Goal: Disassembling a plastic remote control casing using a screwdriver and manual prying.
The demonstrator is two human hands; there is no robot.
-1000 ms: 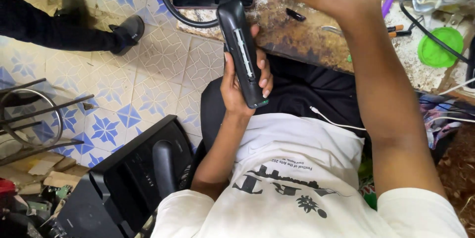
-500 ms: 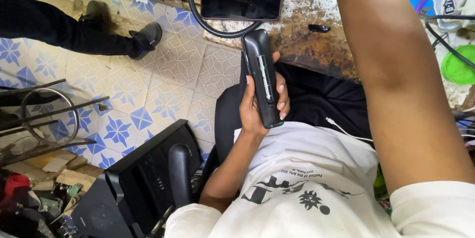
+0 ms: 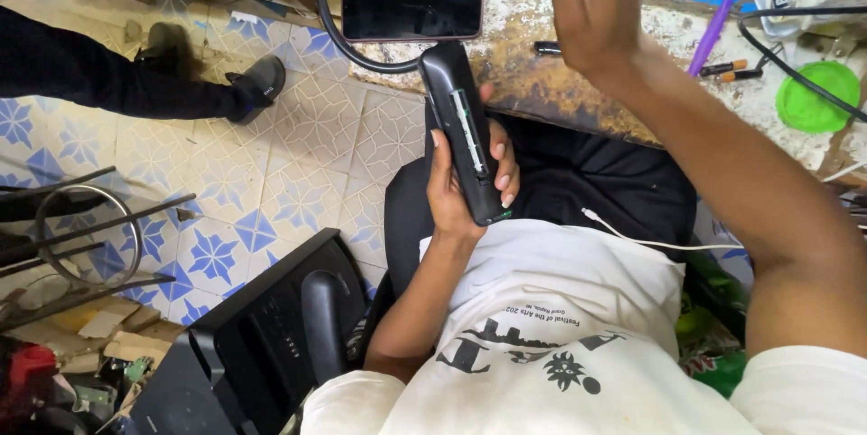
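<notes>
Over the lap, left hand (image 3: 456, 187) fingers (image 3: 502, 173) wrapped shut round a long black device (image 3: 465, 132), thumb on its left edge, fingertips curling over the right edge. Device points up and away, slightly tilted, a pale strip with a slot showing along its open face; its top end reaches the counter edge just below a dark-screened phone (image 3: 412, 3). Right hand (image 3: 591, 1) raised above the counter, fingers loosely spread and partly cut off by the frame top, holding nothing visible; forearm crosses down the right side.

Counter (image 3: 560, 83) is worn, white paint flaking, rusty brown patches. Phone lies flat at the left end, touching a black cable loop (image 3: 339, 37) that curves around it. Small black pen-like piece (image 3: 546, 48) sits beside the right wrist. Further right: purple tube (image 3: 718, 24), two small markers (image 3: 736, 69), green round lid (image 3: 817, 96) with a black cable over it. Blue wall behind.

Floor (image 3: 316, 155) is pale tile with blue star patterns. Another person's dark-trousered leg and black shoe (image 3: 257, 87) at upper left. Metal wire frame (image 3: 86, 236) at left, black chair or equipment (image 3: 271, 345) lower left, clutter in the corner. White cable (image 3: 650, 241) runs across the white printed shirt.
</notes>
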